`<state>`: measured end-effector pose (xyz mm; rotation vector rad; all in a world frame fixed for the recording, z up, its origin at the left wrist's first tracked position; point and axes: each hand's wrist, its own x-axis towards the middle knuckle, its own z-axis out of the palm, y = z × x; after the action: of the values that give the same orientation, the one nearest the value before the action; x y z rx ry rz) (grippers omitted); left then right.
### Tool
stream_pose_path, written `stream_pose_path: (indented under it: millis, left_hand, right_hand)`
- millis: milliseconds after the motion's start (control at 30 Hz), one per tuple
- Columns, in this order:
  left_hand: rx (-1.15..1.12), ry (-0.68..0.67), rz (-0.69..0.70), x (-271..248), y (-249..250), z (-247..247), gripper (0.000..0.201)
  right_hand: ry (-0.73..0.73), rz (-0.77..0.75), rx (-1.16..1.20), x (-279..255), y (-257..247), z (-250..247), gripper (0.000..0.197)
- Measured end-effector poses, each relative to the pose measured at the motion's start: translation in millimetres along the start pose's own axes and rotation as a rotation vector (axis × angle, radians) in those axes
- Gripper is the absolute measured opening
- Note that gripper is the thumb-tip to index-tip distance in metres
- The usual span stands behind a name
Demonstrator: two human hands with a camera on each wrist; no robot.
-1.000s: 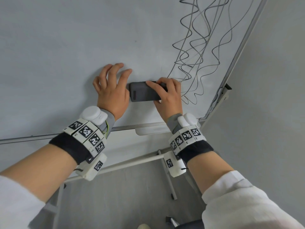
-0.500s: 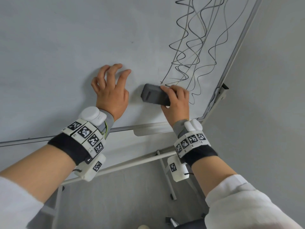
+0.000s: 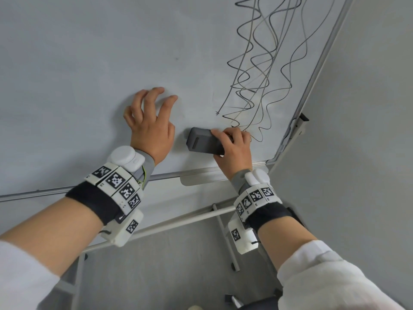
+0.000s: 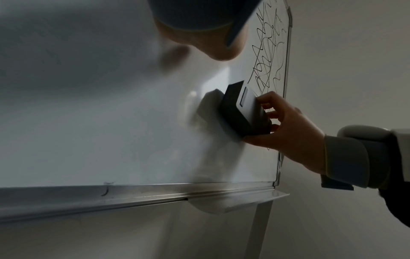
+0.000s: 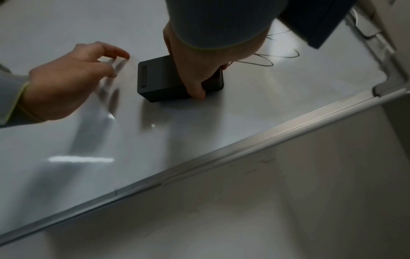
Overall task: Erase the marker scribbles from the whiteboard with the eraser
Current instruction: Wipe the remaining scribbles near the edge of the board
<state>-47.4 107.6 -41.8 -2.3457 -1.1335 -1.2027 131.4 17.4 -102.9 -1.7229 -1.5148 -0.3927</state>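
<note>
A dark grey block eraser (image 3: 202,142) (image 4: 242,112) (image 5: 162,78) lies flat against the whiteboard (image 3: 89,63), low on the board. My right hand (image 3: 232,144) (image 4: 288,129) (image 5: 195,70) grips its right end, thumb under, fingers over. Black wavy marker scribbles (image 3: 261,70) (image 4: 268,52) run up the board's right side, their lowest loops just right of the eraser. My left hand (image 3: 149,121) (image 5: 73,75) is left of the eraser, apart from it, fingertips spread and bent against the board, holding nothing.
The board's metal frame runs along the bottom (image 3: 167,175) and the right edge (image 3: 312,70). A small pen tray (image 3: 201,179) (image 4: 239,201) juts out under the eraser. Stand legs (image 3: 225,233) reach down to a grey floor. A grey wall (image 3: 368,130) is at the right.
My right hand carried the eraser to the right, away from my left hand, up to the lowest scribbles. My left hand stayed where it was on the board.
</note>
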Motion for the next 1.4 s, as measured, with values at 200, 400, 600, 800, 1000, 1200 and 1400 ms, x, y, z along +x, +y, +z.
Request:
stream_pose_path:
  millis: [200,400,600,800,1000,1200,1400]
  left_hand:
    - [-0.004,-0.011,-0.004,1,1,1,0.053]
    - [-0.010,-0.013,-0.001,-4,5,4,0.053]
    - [-0.002,-0.002,0.015,-6,6,5,0.053]
    - [0.000,0.001,0.017,-4,3,4,0.053]
    - [0.001,-0.012,0.009,-3,2,4,0.052]
    - [-0.018,-0.027,0.016,-3,4,1,0.050]
    - [-0.018,-0.028,0.027,-2,-3,-3,0.049]
  right_hand:
    - [0.088,0.063,0.016,28,-1,-17,0.061]
    - [0.116,0.044,0.005,27,-2,-14,0.062]
    - [0.025,0.025,-0.001,-6,9,1,0.066]
    - [-0.010,0.044,-0.004,-4,9,-3,0.065]
    - [0.161,0.087,0.005,26,4,-15,0.064]
    - [0.077,-0.102,-0.013,13,-13,-2,0.072]
    - [0.020,-0.265,-0.055,9,-20,12,0.078]
